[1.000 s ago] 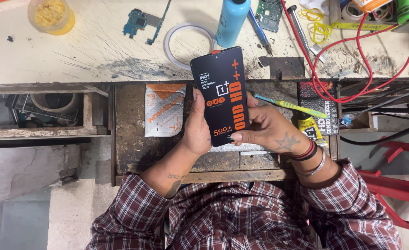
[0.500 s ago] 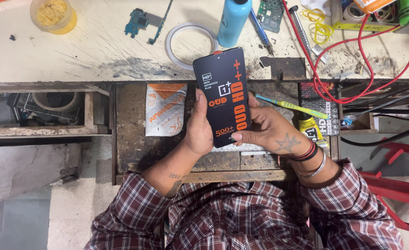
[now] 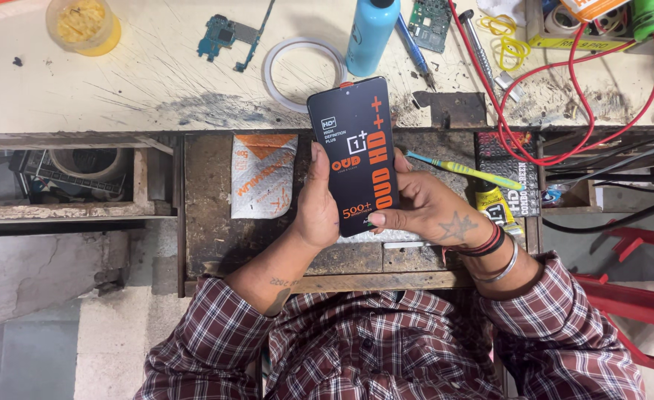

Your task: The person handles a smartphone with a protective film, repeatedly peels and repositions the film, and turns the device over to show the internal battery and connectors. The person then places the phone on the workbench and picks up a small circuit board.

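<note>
vs a second ago: the black phone-shaped panel (image 3: pixel 356 155) sits a touch more upright and slightly right in frame, top end closer to the bench edge. tiny shift only, so this reads as holding and looking it over, not working on it yet.

hands: left hand (image 3: pixel 317 204) clamped on the panel's left edge, thumb lying up the side. right hand (image 3: pixel 427 211) gripping the lower right edge, fingertips curled onto the face near the bottom. both closed on the same item, close together but not touching that i can see.

location: panel held in the air above the open drawer (image 3: pixel 208 192), just on the near side of the scratched worktop (image 3: pixel 156 81).

looks: flat, rigid, rounded corners, glossy black with orange and white print, small orange tab at the top edge. seems to carry a printed cover film, can't confirm.

around it: orange-and-white pouch (image 3: pixel 262 175) in the drawer to the left, green-yellow toothbrush (image 3: pixel 464 172) to the right, blue bottle (image 3: pixel 370 33) and white tape ring (image 3: pixel 302 74) on the far side, red cable (image 3: pixel 564 96) far right.
</note>
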`<state>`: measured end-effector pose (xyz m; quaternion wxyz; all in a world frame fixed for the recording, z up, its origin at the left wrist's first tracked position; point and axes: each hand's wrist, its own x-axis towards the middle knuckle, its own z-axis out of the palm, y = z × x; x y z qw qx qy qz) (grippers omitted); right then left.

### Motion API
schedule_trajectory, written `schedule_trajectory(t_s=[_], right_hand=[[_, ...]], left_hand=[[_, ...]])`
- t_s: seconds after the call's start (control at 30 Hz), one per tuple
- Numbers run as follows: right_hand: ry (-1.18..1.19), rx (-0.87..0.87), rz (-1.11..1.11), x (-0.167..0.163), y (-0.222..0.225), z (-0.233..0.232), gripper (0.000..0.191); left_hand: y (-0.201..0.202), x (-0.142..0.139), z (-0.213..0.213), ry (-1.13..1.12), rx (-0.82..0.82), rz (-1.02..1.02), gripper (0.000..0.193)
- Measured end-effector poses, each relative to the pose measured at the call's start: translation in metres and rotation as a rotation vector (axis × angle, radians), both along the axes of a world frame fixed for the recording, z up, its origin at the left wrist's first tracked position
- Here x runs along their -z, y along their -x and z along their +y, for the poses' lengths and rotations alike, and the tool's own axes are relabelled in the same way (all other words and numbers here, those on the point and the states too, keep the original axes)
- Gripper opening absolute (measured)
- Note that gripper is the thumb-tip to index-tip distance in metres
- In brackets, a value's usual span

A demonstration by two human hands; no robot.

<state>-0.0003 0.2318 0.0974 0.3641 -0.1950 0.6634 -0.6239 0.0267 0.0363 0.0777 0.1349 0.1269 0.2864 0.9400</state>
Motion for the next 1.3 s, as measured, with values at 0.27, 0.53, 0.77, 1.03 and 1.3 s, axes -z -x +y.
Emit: schedule_trajectory(t_s=[0.27,0.53,0.77,1.03,1.3], right_hand=[[0.0,-0.032,0.028,0.0042,-0.0004,-0.0009,0.031],[-0.013,-0.03,0.177,0.0029,-0.0006,-0.004,0.031],[-0.027,-0.033,0.202,0.0029,-0.0022,-0.0043,0.025],[-0.014,-0.051,0.197,0.0093,-0.0014,-0.0028,0.02],[0.01,-0.065,0.08,0.006,-0.0024,-0.0066,0.028]], left_hand=[[-0.0002,-0.001,-0.0028,-0.038,0.013,0.022,0.084],[0.0003,-0.0015,-0.0038,-0.038,0.028,0.0,0.084],[-0.0017,-0.0014,-0.0036,-0.052,0.032,0.01,0.082],[-0.0015,0.0029,-0.005,-0.038,0.025,0.01,0.082],[-0.003,-0.0046,-0.0071,-0.048,0.014,0.016,0.085]])
